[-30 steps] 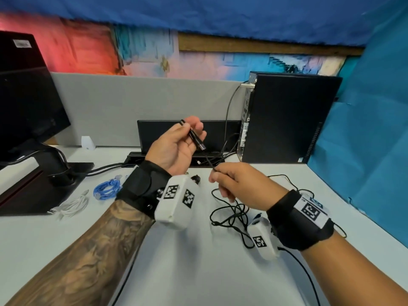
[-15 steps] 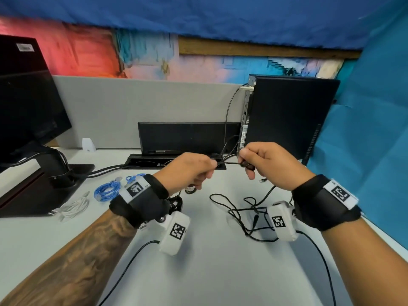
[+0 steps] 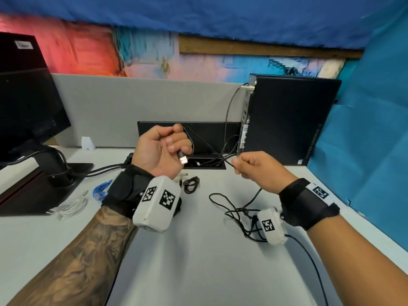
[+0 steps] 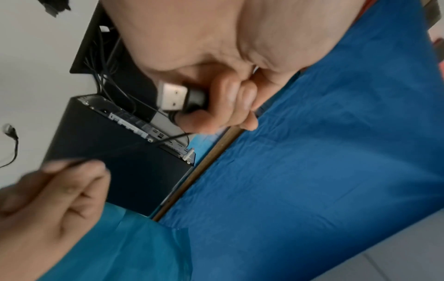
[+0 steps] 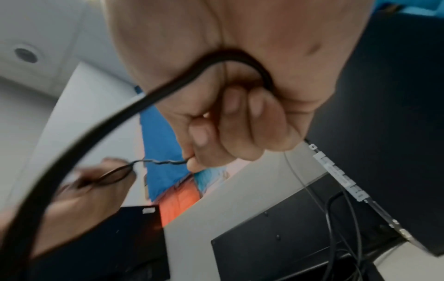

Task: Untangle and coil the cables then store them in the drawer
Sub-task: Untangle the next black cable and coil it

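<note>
Holding a thin black cable [image 3: 206, 149] above the desk [image 3: 198, 261], my left hand [image 3: 161, 151] curls round its USB plug [image 3: 183, 159] while my right hand [image 3: 256, 166] pinches the cord further along. It looks light, limp and slippery; the rigid plug seems the surest hold. The slack lies tangled near-right.

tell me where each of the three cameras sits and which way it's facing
Head: on the person's head, looking down over the grey desk; both forearms, left hand and right hand show.
Left wrist: looks along the left hand's fingers gripping the thin black usb cable; the right hand shows lower left.
Right wrist: looks along the right hand's fingers pinching the cable.
Shared: all three show the upright black computer case.
</note>
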`<state>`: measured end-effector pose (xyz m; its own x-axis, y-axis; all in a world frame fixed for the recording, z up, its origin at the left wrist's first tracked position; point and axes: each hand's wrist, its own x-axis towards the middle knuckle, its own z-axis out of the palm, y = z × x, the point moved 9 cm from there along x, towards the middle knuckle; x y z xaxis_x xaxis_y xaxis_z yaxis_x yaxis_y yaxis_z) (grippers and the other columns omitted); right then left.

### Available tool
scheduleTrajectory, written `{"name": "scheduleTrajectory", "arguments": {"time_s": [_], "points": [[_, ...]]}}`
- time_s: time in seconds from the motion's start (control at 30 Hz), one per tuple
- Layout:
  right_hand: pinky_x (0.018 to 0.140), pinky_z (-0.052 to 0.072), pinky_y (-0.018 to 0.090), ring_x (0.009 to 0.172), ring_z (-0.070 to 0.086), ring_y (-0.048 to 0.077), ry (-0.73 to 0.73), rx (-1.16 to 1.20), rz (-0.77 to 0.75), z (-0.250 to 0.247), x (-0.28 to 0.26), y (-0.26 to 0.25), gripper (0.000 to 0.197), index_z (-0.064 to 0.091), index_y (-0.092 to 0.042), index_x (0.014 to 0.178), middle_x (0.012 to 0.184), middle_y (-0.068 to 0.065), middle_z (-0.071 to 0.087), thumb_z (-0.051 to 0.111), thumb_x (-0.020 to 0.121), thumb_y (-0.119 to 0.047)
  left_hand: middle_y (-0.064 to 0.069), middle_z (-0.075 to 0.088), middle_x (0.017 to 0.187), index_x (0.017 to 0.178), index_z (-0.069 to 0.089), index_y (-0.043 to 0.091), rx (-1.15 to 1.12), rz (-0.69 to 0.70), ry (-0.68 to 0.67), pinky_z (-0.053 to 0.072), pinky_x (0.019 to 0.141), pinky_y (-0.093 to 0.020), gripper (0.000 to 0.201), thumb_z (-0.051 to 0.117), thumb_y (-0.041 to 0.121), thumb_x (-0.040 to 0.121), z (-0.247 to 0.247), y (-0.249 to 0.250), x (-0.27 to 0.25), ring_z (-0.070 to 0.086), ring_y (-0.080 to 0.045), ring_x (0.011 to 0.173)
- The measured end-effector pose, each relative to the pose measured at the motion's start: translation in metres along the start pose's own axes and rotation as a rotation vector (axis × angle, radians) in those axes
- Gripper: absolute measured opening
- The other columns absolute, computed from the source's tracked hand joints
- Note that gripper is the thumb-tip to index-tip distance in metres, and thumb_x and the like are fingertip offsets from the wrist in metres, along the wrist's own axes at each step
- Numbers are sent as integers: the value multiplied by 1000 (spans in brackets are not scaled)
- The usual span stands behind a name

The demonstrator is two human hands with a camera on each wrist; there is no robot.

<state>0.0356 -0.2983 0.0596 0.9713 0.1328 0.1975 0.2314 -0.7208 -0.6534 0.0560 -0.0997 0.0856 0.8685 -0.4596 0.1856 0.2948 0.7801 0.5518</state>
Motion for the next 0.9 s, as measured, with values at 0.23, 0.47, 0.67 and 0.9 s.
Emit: {"name": "scheduleTrajectory", "arguments": {"time_s": [0.23,0.47,0.67,0.9], "points": [[61,43,24,54,49,2,-159,-165,-130,41,-20,-43,42,62,-24,74,62,-9,57,47,103,-50,-7,67,84,102,61,0,196,282,247,58,83,-34,21,41,5,103,-25,0,21,68,-14,72],[71,54,39,76,63,4,75,-233,-383,-8,-34,-75,18,71,-28,89,80,-12,69,58,100,-34,0,68,75,96,69,2,1412,282,-65,49,68,-20,25,46,7,103,3,-51,5,62,-5,66],[83,58,40,89,67,4,230,-151,-249,-32,-14,-25,17,72,-33,102,92,-16,70,56,101,-39,-1,41,60,88,60,3,870,-196,-150,52,69,-31,31,36,17,102,2,-81,-6,38,-15,54],[58,42,32,54,42,9,85,75,-193,31,-20,-24,25,62,-28,87,59,-7,48,47,106,-34,2,49,65,97,58,3,22,-118,50,53,76,-32,27,33,12,99,2,-58,0,49,-11,57]]}}
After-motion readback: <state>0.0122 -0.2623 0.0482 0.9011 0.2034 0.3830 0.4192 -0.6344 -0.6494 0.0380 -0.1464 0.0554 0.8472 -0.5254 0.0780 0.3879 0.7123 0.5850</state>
